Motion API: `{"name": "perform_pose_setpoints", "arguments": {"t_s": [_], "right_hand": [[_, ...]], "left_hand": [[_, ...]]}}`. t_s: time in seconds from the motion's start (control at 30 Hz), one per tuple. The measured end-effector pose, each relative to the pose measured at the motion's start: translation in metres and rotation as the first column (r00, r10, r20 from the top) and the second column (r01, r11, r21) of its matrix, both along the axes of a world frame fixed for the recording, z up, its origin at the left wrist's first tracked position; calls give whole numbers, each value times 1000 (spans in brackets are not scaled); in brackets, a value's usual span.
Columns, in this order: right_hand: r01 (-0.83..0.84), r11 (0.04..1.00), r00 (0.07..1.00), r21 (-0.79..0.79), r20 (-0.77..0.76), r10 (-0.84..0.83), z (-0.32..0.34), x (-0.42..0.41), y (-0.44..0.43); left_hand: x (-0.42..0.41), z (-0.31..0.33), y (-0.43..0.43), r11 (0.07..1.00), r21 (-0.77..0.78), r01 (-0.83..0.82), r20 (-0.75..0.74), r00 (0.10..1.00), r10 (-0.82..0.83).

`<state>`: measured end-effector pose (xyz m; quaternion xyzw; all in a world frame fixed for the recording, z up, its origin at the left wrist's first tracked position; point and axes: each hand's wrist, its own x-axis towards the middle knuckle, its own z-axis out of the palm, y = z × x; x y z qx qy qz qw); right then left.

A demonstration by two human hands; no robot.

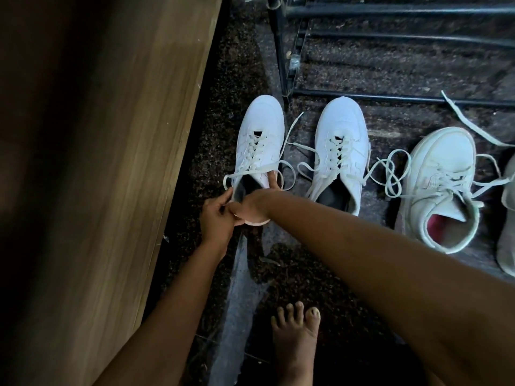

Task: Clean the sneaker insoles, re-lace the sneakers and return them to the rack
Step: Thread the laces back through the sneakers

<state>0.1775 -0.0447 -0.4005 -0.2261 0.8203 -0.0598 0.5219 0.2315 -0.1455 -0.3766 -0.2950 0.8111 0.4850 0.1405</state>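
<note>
2 hands (216,218) (249,208), maybe insole (240,191); sneaker (259,129) toe away

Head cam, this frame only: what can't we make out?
1. Head view: the heel of the leftmost sneaker is covered by the left hand and right hand, which grip there. What else they pinch cannot be told.
2. Head view: the fourth sneaker is cut off by the right edge.
3. Head view: the upper tiers of the rack are cut off by the top edge.
4. Head view: the inside of the second sneaker is too dark to read.
</note>
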Motion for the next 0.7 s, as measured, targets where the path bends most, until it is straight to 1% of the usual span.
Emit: {"name": "perform_pose_setpoints", "arguments": {"t_s": [0.03,0.07,0.1,0.13,0.17,0.2,0.23,0.27,0.3,0.33,0.37,0.5,0.57,0.63,0.7], "right_hand": [[106,994,993,-32,60,-104,3,-5,2],[137,987,988,-79,80,-131,11,-7,4],[150,983,987,-110,78,-142,19,-5,8],[115,985,993,-127,56,-109,30,0,14],[75,986,997,-148,-8,-77,35,6,19],[40,985,990,-170,-128,-62,39,14,23],[11,981,958,-194,-281,-66,39,22,25],[-30,977,904,-213,-423,-64,42,30,25],[-77,976,855,-204,-517,-41,43,35,24],[-113,976,837,-188,-548,-9,45,38,22],[-129,978,842,-163,-539,21,46,39,20],[-101,991,924,-91,-378,59,42,27,16],[-87,993,943,-76,-327,57,39,22,15],[-41,995,961,-88,-276,15,41,16,15],[-23,996,978,-86,-209,5,48,8,16]], "left_hand": [[4,-26,2,999,0,-35,13,999,35],[4,-26,0,999,-36,-22,23,999,23],[5,-24,2,999,-35,3,5,1000,-3],[6,-24,3,997,-70,27,-13,1000,-28],[6,-21,3,991,-125,38,-39,998,-44],[7,-16,3,985,-160,62,-48,996,-71],[8,-19,2,977,-199,75,-62,994,-89],[9,-21,1,969,-227,95,-57,992,-111],[6,-26,1,971,-225,87,-50,994,-101],[5,-26,1,969,-231,89,-37,994,-100],[5,-26,0,974,-213,82,-45,995,-94],[5,-29,-1,993,-111,31,-49,998,-36],[4,-29,1,994,-111,-1,-65,998,-7],[3,-28,4,994,-107,-34,-75,997,26],[2,-27,5,990,-131,-43,-84,996,32]]}}
